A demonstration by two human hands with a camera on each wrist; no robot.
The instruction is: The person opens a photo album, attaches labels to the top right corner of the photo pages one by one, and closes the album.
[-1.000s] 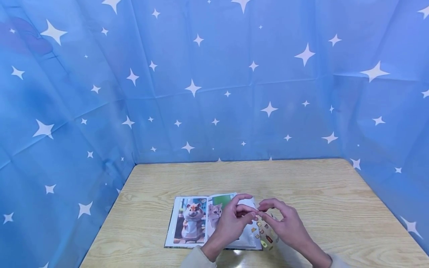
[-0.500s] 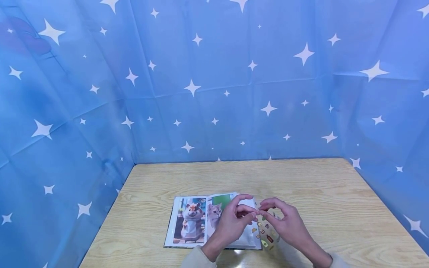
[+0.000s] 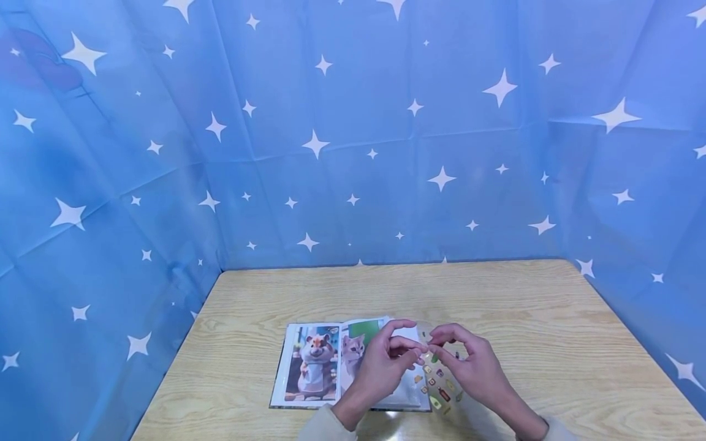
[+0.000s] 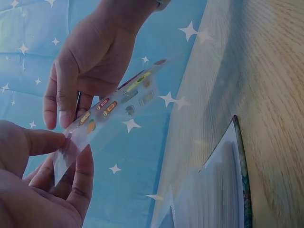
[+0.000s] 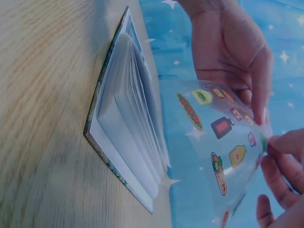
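Note:
A clear sticker sheet (image 5: 221, 127) with small food and bottle pictures is held up and bends between both hands. My left hand (image 3: 380, 364) grips its edge between thumb and fingers; in the left wrist view this hand (image 4: 42, 190) is at the lower left. My right hand (image 3: 477, 370) is at the same edge, thumb and forefinger together beside a green sticker (image 5: 264, 141). I cannot tell whether that sticker has come off the sheet. Beneath the left hand lies an open photo album (image 3: 280, 373), partly covered by it.
The album's left page has a hamster photo (image 3: 315, 367); a cat photo (image 3: 353, 352) shows on the right page. Both lie on a wooden table (image 3: 496, 294). A blue curtain (image 3: 375, 184) with white stars surrounds the table at the back and sides.
My right hand has shifted slightly right, away from the left fingertips. More of the stickers now show below it, and the green one is plainer at its fingertips. My left hand stays put.

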